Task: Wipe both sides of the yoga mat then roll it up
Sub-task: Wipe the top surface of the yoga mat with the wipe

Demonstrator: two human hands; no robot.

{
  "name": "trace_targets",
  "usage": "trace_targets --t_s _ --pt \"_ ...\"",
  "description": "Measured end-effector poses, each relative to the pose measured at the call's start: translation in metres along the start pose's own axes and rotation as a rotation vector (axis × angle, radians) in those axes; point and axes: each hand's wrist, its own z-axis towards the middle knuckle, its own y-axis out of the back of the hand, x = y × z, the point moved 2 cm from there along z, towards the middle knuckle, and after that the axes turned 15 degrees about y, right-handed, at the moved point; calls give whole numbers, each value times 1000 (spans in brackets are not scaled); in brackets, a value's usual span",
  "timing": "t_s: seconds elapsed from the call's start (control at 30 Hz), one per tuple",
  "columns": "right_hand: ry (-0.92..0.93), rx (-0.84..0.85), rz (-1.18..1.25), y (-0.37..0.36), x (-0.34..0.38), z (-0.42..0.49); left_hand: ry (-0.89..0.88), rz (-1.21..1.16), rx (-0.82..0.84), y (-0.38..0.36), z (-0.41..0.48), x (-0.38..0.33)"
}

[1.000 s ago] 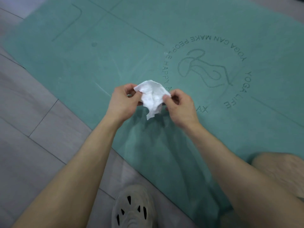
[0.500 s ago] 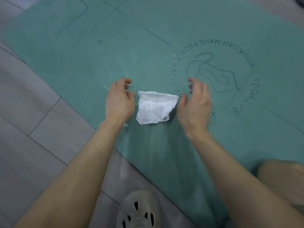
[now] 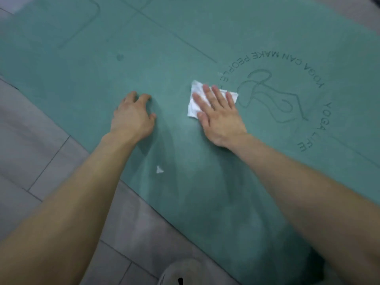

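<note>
mat (image 3: 144, 58) flat on floor, printed side up | right hand (image 3: 220, 114) flat, pressing wipe (image 3: 194, 101) onto it | left hand (image 3: 132, 116) loosely curled, looks empty, bit blurry | first side barely started, flip + rolling left

mat: teal yoga mat (image 3: 123, 79) flat on grey tile floor (image 3: 41, 151), printed ring of lettering at right | right hand (image 3: 220, 116): flat, fingers straight, pressing white wipe (image 3: 194, 103) beside lettering | left hand (image 3: 131, 118): bent fingertips on mat, left of wipe | near: small white scrap (image 3: 159, 170) on mat; shoe (image 3: 174, 274) at bottom edge
</note>
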Motion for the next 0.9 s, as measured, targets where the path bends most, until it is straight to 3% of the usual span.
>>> trace_targets --t_s 0.07,0.13,0.27,0.33,0.4,0.5,0.57,0.63,0.7,0.77,0.83,0.9 --pt "-141 -28 8 11 -29 26 1 68 58 4 4 -3" --pt "-140 -55 -8 12 -14 31 -23 160 160 9 9 -4" --pt "365 68 -12 -9 76 -26 -50 334 322 29 20 -3" --pt "491 118 -21 -9 72 -36 -70 384 330 31 22 0" --pt "381 60 -61 -4 27 -3 -80 395 323 27 18 5" --pt "-68 9 -20 22 -49 62 -92 391 232 20 11 10" --pt "-172 -39 15 25 -49 78 -117 396 171 21 9 8" --pt "21 -38 -29 15 0 67 -131 394 127 25 9 8" --pt "395 76 -13 2 63 31 -150 397 95 29 10 10" --pt "600 170 -25 -6 85 5 -157 388 76 31 10 12" --pt "489 114 -20 1 51 23 -163 380 67 32 9 15" --pt "122 53 2 17 -5 58 -172 372 59 35 8 16"
